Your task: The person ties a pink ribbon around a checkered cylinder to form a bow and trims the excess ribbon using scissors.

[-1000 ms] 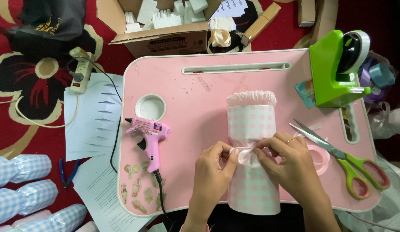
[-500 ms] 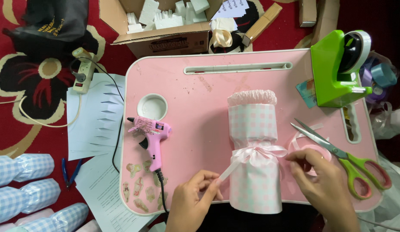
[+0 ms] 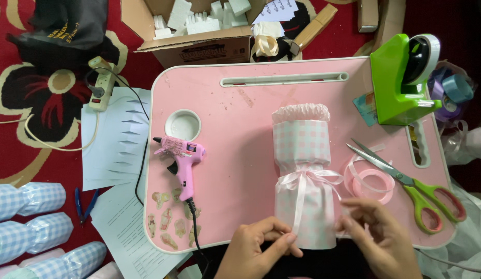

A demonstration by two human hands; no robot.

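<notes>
A roll wrapped in pink checked paper [image 3: 301,150], with a ruffled top, lies upright in the picture on a pink lap table [image 3: 235,103]. A pale pink ribbon [image 3: 304,178] is tied in a knot around its middle. My left hand [image 3: 258,250] is at the roll's lower left corner, thumb and forefinger pinched on the end of the ribbon tail that hangs down. My right hand [image 3: 380,240] rests at the roll's lower right corner with its fingers apart, just below the other short ribbon tail, holding nothing.
On the table lie a pink glue gun [image 3: 181,157] with its black cord, green-handled scissors [image 3: 411,183] and a pink ribbon coil [image 3: 373,181]. A green tape dispenser [image 3: 406,82] stands at the far right. A cardboard box [image 3: 199,36], papers [image 3: 113,139] and blue checked rolls [image 3: 28,222] surround it.
Both hands first worked the knot at the roll's middle, then pulled the ribbon ends apart. Now they have dropped to the roll's lower corners and the tails hang loose.
</notes>
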